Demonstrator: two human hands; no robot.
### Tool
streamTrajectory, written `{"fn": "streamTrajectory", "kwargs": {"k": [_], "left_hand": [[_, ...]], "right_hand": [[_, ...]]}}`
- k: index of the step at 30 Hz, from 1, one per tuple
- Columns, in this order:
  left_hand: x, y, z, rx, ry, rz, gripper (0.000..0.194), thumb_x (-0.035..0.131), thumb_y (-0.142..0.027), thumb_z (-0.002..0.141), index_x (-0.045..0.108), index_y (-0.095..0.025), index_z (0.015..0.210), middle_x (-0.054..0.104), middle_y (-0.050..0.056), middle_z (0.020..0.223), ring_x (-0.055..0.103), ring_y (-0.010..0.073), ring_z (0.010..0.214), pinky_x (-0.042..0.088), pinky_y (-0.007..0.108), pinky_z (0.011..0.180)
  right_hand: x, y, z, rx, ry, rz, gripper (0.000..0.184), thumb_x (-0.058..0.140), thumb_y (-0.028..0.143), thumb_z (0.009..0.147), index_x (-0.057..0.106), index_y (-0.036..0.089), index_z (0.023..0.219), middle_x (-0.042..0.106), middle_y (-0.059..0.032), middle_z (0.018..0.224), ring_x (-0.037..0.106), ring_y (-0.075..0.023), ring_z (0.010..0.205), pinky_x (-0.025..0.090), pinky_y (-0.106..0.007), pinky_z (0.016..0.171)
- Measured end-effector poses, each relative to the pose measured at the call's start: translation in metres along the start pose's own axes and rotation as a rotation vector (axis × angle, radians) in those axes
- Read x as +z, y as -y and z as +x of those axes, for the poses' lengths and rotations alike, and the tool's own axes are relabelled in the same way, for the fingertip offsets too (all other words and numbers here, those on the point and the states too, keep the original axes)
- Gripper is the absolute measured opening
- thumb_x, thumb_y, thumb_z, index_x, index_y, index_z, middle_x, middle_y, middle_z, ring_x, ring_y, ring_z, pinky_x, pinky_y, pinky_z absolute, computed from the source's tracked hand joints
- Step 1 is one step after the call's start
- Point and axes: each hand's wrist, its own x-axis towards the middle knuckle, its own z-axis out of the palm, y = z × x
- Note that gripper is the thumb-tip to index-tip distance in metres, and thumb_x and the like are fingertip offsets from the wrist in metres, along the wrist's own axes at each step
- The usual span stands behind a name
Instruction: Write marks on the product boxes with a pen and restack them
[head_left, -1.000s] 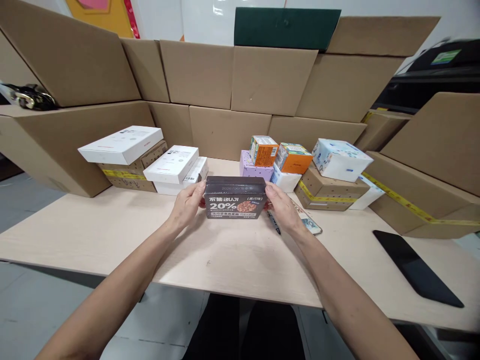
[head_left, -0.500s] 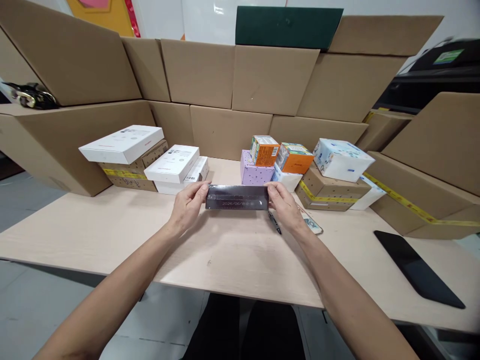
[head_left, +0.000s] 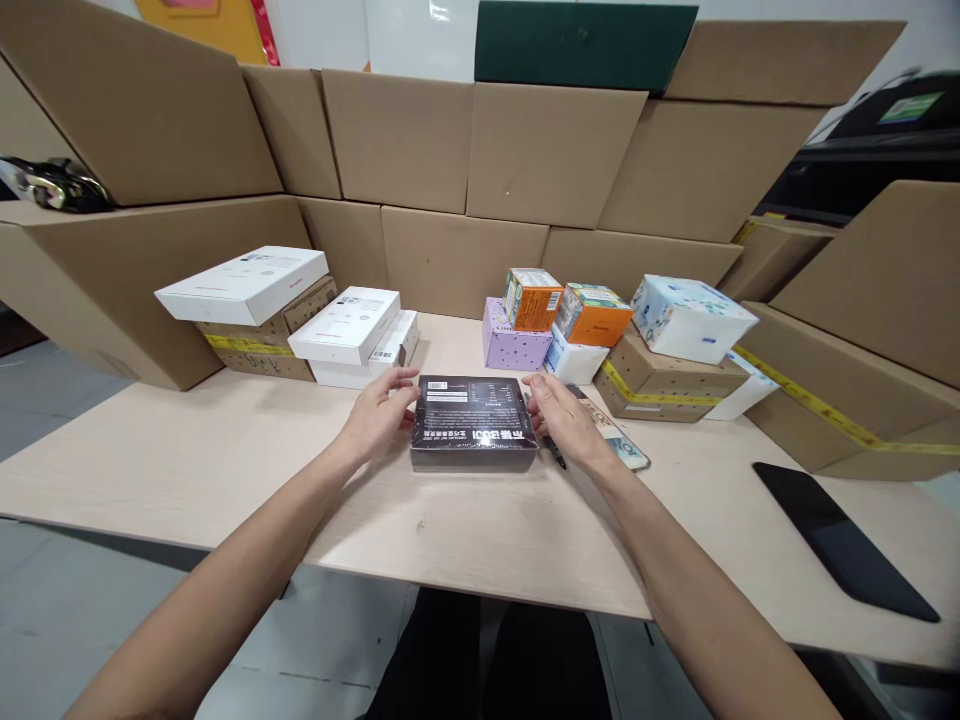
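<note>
A dark shrink-wrapped box [head_left: 474,420] with white print lies flat on the table between my hands, its printed face up. My left hand [head_left: 379,412] rests beside the box's left edge, fingers loosely curved and thumb apart from them. At the box's right edge is my right hand [head_left: 562,412], thumb and fingers parted near the far corner. Neither hand grips the box; whether the fingertips still touch its sides is hard to see. A black pen [head_left: 556,453] lies partly under my right hand, next to a patterned flat item [head_left: 626,447] that it partly covers.
White flat boxes [head_left: 345,325] are stacked at the back left. Behind my right hand stand a purple box [head_left: 516,347], orange boxes [head_left: 596,318] and a tissue pack [head_left: 694,318] on a carton [head_left: 660,385]. A black tablet-like slab [head_left: 844,540] lies at right. Cardboard walls [head_left: 461,260] enclose the back.
The box was held with its narrow dated side facing me; it now lies with its printed face up. Both hands have loosened from its ends.
</note>
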Motion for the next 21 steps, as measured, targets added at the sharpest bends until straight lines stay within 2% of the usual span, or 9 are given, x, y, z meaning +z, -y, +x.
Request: {"fn": "streamTrajectory", "kwargs": {"k": [4, 6, 9, 12, 15, 18, 21], "left_hand": [[-0.001, 0.002, 0.004, -0.080, 0.030, 0.038, 0.060, 0.061, -0.041, 0.082, 0.052, -0.020, 0.138, 0.067, 0.006, 0.103, 0.060, 0.0121, 0.059, 0.052, 0.028, 0.057], [-0.001, 0.005, 0.004, -0.122, 0.087, 0.064, 0.064, 0.060, -0.043, 0.084, 0.048, -0.019, 0.143, 0.068, 0.006, 0.097, 0.058, 0.0124, 0.058, 0.049, 0.026, 0.053], [0.000, 0.010, 0.006, -0.102, 0.202, 0.107, 0.055, 0.058, -0.046, 0.086, 0.060, -0.016, 0.132, 0.067, 0.004, 0.081, 0.054, 0.0122, 0.055, 0.042, 0.023, 0.048], [0.002, 0.012, 0.006, -0.086, 0.223, 0.058, 0.045, 0.062, -0.045, 0.084, 0.069, -0.018, 0.119, 0.067, 0.002, 0.075, 0.056, 0.0132, 0.059, 0.043, 0.023, 0.050], [0.005, 0.010, 0.005, -0.034, 0.154, -0.090, 0.045, 0.069, -0.041, 0.079, 0.070, -0.017, 0.116, 0.072, 0.006, 0.090, 0.064, 0.0176, 0.075, 0.052, 0.027, 0.062], [0.005, 0.008, 0.003, 0.113, 0.050, -0.170, 0.050, 0.073, -0.038, 0.076, 0.067, -0.018, 0.122, 0.069, 0.009, 0.112, 0.065, 0.0196, 0.087, 0.056, 0.033, 0.074], [0.003, 0.007, 0.002, 0.268, 0.001, -0.218, 0.052, 0.074, -0.030, 0.075, 0.063, -0.022, 0.125, 0.062, 0.009, 0.125, 0.064, 0.0196, 0.094, 0.055, 0.039, 0.086]], "right_hand": [[0.001, 0.003, -0.001, 0.069, 0.005, -0.002, 0.053, 0.037, 0.069, 0.092, 0.060, 0.023, 0.106, 0.063, -0.0010, 0.082, 0.058, -0.0154, 0.061, 0.047, -0.028, 0.056], [0.001, 0.006, -0.002, 0.076, 0.007, -0.089, 0.051, 0.037, 0.064, 0.094, 0.062, 0.022, 0.105, 0.067, -0.0036, 0.086, 0.060, -0.0172, 0.066, 0.048, -0.029, 0.062], [0.003, 0.008, -0.004, 0.059, 0.070, -0.222, 0.044, 0.040, 0.054, 0.095, 0.067, 0.019, 0.102, 0.072, -0.0085, 0.098, 0.064, -0.0220, 0.086, 0.048, -0.033, 0.077], [0.006, 0.007, -0.004, 0.038, 0.122, -0.309, 0.038, 0.041, 0.044, 0.095, 0.069, 0.018, 0.098, 0.073, -0.0108, 0.102, 0.064, -0.0250, 0.095, 0.046, -0.036, 0.083], [0.008, 0.003, -0.003, -0.023, 0.058, -0.270, 0.037, 0.042, 0.040, 0.095, 0.068, 0.018, 0.109, 0.073, -0.0098, 0.109, 0.064, -0.0248, 0.099, 0.045, -0.036, 0.088], [0.008, 0.001, -0.001, -0.114, -0.021, -0.099, 0.039, 0.046, 0.041, 0.095, 0.063, 0.020, 0.123, 0.071, -0.0079, 0.115, 0.064, -0.0227, 0.102, 0.046, -0.036, 0.090], [0.009, -0.001, -0.001, -0.192, -0.066, 0.093, 0.038, 0.049, 0.045, 0.095, 0.061, 0.021, 0.122, 0.069, -0.0070, 0.117, 0.063, -0.0209, 0.101, 0.048, -0.036, 0.090]]}}
